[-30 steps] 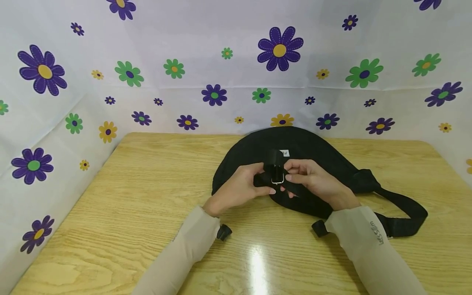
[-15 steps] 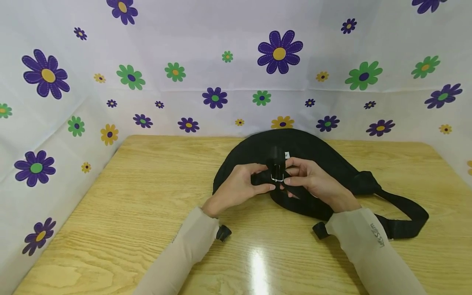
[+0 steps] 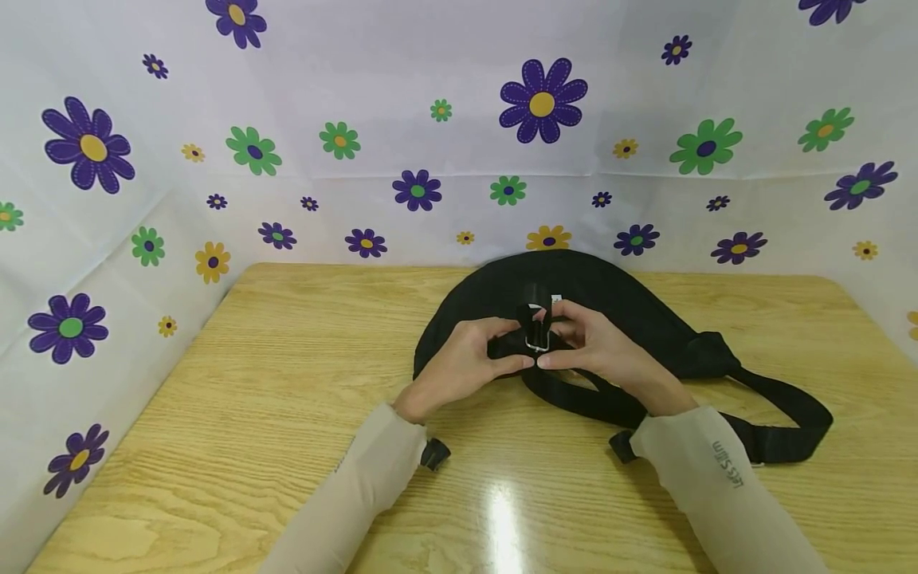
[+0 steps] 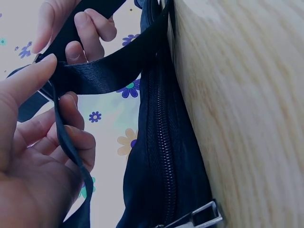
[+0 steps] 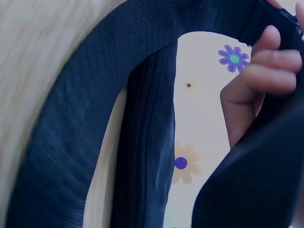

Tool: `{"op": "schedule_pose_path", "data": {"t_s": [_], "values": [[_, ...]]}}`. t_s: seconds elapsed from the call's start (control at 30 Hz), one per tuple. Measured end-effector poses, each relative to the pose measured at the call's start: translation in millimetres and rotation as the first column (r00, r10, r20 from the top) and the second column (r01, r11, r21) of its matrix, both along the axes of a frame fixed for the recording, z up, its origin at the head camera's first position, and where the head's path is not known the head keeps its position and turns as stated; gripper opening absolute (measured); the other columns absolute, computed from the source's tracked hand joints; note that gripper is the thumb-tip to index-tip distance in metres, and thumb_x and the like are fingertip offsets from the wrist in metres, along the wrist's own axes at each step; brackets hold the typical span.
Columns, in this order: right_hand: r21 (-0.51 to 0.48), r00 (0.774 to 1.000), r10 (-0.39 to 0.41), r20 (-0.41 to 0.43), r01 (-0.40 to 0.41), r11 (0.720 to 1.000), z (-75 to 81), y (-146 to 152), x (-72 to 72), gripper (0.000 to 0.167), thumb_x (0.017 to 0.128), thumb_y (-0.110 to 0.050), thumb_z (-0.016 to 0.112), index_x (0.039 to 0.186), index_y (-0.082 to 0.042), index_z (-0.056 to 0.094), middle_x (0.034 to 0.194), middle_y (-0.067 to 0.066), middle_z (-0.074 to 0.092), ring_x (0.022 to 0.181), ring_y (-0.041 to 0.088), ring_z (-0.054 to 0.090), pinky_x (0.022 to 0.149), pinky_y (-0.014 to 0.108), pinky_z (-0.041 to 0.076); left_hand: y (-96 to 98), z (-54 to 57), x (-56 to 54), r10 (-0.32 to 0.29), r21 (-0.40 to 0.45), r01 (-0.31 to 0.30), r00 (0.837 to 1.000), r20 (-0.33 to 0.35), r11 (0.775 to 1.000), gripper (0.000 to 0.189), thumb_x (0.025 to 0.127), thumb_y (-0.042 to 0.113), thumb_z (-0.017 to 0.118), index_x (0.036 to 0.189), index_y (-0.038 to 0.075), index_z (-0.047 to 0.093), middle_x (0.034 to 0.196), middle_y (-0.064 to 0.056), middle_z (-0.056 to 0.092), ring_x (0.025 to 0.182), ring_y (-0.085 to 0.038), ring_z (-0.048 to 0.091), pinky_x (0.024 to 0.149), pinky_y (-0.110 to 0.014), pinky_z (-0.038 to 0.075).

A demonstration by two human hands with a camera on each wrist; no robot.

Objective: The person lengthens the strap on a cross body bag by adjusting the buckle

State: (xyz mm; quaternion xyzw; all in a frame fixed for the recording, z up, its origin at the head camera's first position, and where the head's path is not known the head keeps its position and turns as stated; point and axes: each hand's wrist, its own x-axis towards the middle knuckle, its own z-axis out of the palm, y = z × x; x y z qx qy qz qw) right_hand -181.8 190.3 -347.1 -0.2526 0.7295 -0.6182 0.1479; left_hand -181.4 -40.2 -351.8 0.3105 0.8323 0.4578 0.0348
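Observation:
A black crescent-shaped sling bag (image 3: 610, 287) lies at the back of the table, with a small white tag (image 3: 556, 300). Its black webbing strap (image 3: 581, 402) rises in front to a metal-framed buckle (image 3: 536, 346). My left hand (image 3: 466, 359) pinches strap and buckle from the left, thumb at the lower edge. From the right, my right hand (image 3: 602, 347) pinches the strap by the same buckle, its thumb tip almost meeting the left one. The left wrist view shows the strap (image 4: 114, 71) running between both hands, and the bag's zipper (image 4: 164, 142).
The wooden table (image 3: 287, 359) extends around the bag. A loop of strap (image 3: 796, 442) lies at the right. A flowered cloth (image 3: 459, 143) hangs behind and at the left. Small black pieces show beside the left cuff (image 3: 434, 454) and the right cuff (image 3: 645, 446).
My right thumb has shifted down and left to the buckle's lower edge. A small opening now shows in the strap loop above the buckle. The left hand stays nearly still.

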Motion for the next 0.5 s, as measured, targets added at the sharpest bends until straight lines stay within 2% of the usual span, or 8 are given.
{"op": "schedule_pose_path", "data": {"t_s": [0.17,0.27,0.4,0.5], "values": [[0.052,0.993,-0.047,-0.108,0.053,0.997,2.2,-7,1.6,0.047,0.091,0.000,0.073,0.126,0.017,0.047,0.096,0.007,0.073,0.097,0.014,0.060,0.091,0.030,0.045,-0.6,-0.2,-1.5,-0.008,0.006,0.008,1.000,-0.024,1.000,0.039,0.093,0.014,0.077,0.127,-0.001,0.067,0.125,-0.010,0.068,0.122,-0.019,0.060,0.102,-0.036,0.048],[0.070,0.990,-0.080,-0.118,0.089,0.994,3.9,-10,3.4,0.047,0.091,-0.003,0.075,0.126,0.016,0.050,0.097,0.010,0.072,0.098,0.015,0.060,0.089,0.029,0.047,-1.5,0.2,-1.9,-0.011,0.007,0.011,0.999,-0.035,1.000,0.034,0.093,0.013,0.076,0.124,0.000,0.069,0.121,-0.009,0.070,0.117,-0.018,0.062,0.100,-0.037,0.049],[0.099,0.985,-0.122,-0.122,0.134,0.986,5.7,-15,5.7,0.045,0.090,-0.003,0.076,0.125,0.013,0.052,0.095,0.012,0.071,0.088,0.016,0.061,0.076,0.026,0.051,-2.6,1.2,-1.5,-0.021,0.010,0.021,0.999,-0.043,1.000,0.033,0.094,0.013,0.076,0.124,0.001,0.069,0.120,-0.007,0.070,0.116,-0.016,0.062,0.098,-0.033,0.050],[0.125,0.978,-0.140,-0.158,0.160,0.979,6.9,-15,6.9,0.042,0.089,-0.002,0.076,0.123,0.012,0.054,0.095,0.013,0.072,0.088,0.017,0.062,0.075,0.026,0.050,-3.0,1.6,-1.3,-0.034,0.014,0.035,0.999,-0.043,0.999,0.034,0.094,0.014,0.076,0.124,0.001,0.069,0.120,-0.007,0.070,0.117,-0.015,0.061,0.099,-0.031,0.049]]}}
